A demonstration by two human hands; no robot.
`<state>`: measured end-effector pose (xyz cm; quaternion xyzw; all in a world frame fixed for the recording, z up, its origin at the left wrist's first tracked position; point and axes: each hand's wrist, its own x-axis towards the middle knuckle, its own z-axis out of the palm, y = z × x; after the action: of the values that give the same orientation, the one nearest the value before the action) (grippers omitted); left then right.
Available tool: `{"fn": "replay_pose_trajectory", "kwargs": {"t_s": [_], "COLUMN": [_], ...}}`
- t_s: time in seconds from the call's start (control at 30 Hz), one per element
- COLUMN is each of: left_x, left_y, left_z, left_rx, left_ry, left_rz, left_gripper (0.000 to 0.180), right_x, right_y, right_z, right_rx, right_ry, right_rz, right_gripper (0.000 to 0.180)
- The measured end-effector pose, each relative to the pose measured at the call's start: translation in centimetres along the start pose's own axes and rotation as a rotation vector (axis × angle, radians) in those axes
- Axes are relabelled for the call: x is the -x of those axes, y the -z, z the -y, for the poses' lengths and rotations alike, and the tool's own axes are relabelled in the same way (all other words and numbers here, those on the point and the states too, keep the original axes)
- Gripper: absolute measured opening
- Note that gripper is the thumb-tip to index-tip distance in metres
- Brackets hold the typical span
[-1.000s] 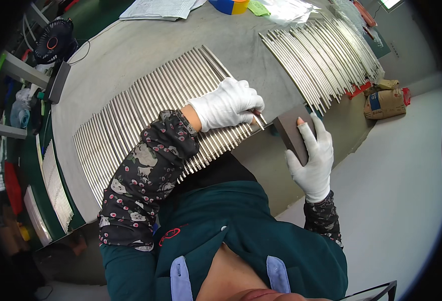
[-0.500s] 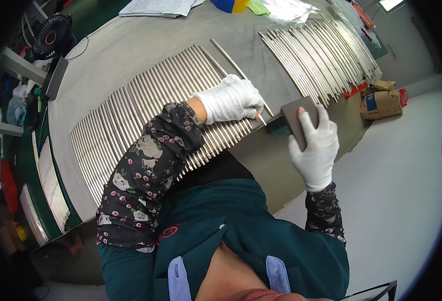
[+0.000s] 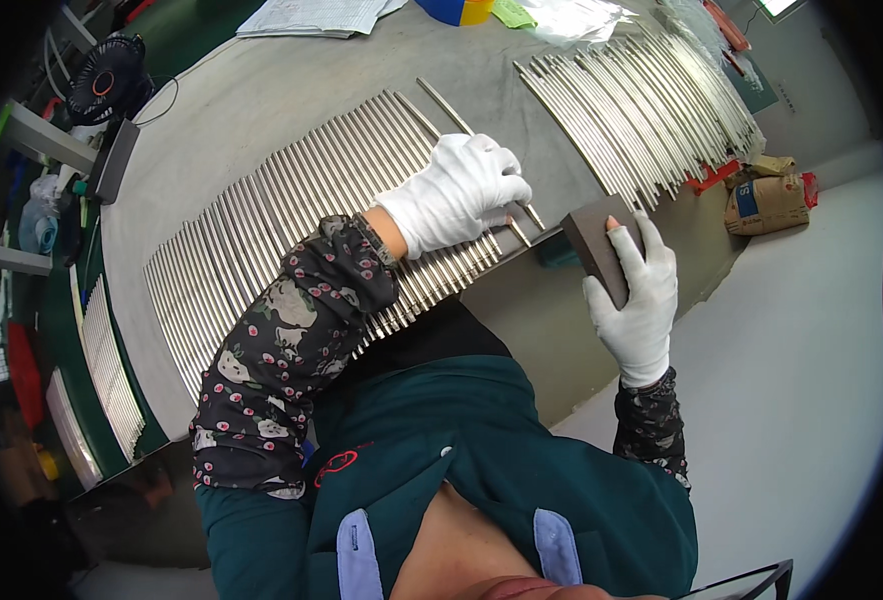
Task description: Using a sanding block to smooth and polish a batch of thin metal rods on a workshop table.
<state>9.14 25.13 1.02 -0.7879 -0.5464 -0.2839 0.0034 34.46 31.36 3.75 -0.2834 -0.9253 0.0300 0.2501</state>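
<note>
In the head view, the gloved left hand (image 3: 456, 190) covers the middle of a lone metal rod (image 3: 441, 103) on the grey table (image 3: 176, 170); its curled fingertips are partly hidden, so I cannot tell whether they grip it. The rod's long axis runs from far left to near right, beside a row of similar rods (image 3: 291, 200) partly hidden by the sleeve. The gloved right hand (image 3: 644, 312), further right, clamps a dark block (image 3: 596, 248). Far papers (image 3: 311, 18) are cut off.
</note>
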Motion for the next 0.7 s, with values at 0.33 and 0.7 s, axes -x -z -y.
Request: {"fn": "replay_pose_trajectory", "kwargs": {"t_s": [0.33,0.7], "left_x": [-1.4,0.3], "left_y": [3.3,0.4], "left_z": [-0.1,1.6], "left_rx": [-0.011,0.327], "left_ry": [0.114,0.127], "left_rz": [0.577,0.252], "left_gripper": [0.019,0.014], "right_x": [0.7,0.4], "right_y": [0.3,0.5], "right_z": [0.1,5.3], "right_rx": [-0.01,-0.144], "right_ry": [0.002,0.254], "right_rz": [-0.003,0.199], "right_gripper": [0.064,0.059]}}
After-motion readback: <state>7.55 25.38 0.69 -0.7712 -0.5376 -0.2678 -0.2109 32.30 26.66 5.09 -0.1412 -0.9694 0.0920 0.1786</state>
